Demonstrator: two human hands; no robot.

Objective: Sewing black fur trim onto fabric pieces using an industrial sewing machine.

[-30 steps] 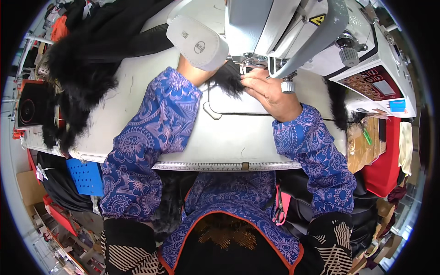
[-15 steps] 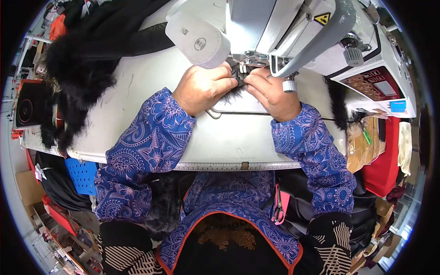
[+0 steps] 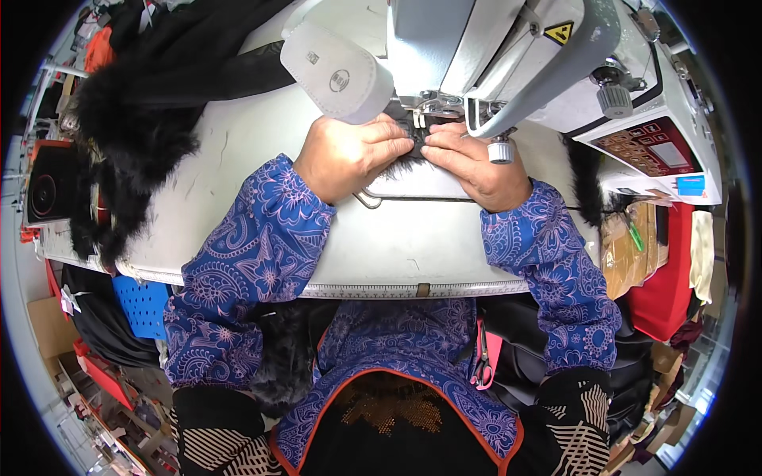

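Observation:
Under the needle of a white sewing machine [image 3: 429, 47] lies a small piece of black furry fabric [image 3: 406, 166], mostly covered by fingers. My left hand [image 3: 349, 155] is closed, pressing the fabric's left side with thumb and forefinger close to the presser foot [image 3: 418, 120]. From the other side, my right hand [image 3: 482, 168] holds the fabric, its fingers pressed together and pointing at the foot. The fingertips of the two hands are a small gap apart. How the fabric lies beneath the foot is hidden.
Black fur and dark cloth [image 3: 131, 151] are heaped on the table's left. A control panel [image 3: 651, 147] sits at right, beside a plastic-wrapped brown package [image 3: 627, 246]. A ruler tape [image 3: 373, 290] runs along the front edge. Scissors [image 3: 482, 366] hang by my apron.
My right hand has slid slightly right and toward me, its fingers lying flatter on the fabric. My left hand has shifted a little left. Both still hold the fabric.

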